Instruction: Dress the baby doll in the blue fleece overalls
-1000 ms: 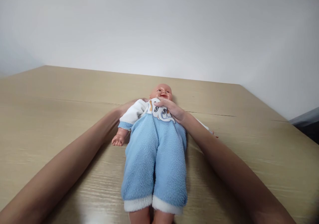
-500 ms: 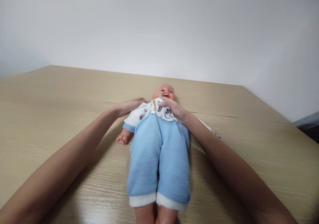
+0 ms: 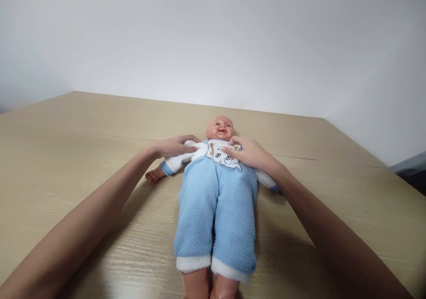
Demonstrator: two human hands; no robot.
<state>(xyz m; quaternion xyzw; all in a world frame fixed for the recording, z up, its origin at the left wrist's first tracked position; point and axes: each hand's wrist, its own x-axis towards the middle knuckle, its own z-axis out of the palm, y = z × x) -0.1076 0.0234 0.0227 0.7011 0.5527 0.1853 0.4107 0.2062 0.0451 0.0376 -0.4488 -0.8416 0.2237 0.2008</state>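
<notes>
A bald baby doll (image 3: 220, 128) lies on its back with its head pointing away from me. It wears white sleeves and fuzzy light-blue overalls (image 3: 199, 206) with white cuffs, and an elephant face (image 3: 219, 155) decorates the bib. At the shoulder on the left side, my left hand (image 3: 175, 146) is closed round the white cloth, thumb toward the chest. My right hand (image 3: 251, 151) grips the top of the outfit at the other shoulder, its thumb over the bib. Some of the fingertips are hidden behind cloth. The doll's lower feet run out of view.
Under the doll is a light wood-grain table (image 3: 100, 126) with a thin seam across it. A white wall or partition (image 3: 199, 46) rises behind its far edge. Dark material (image 3: 412, 175) shows beyond the right edge.
My right hand has moved right, from mid-chest to the shoulder. My left thumb now shows on the cloth. The doll's left-side arm lies further out, and the view has tilted up slightly.
</notes>
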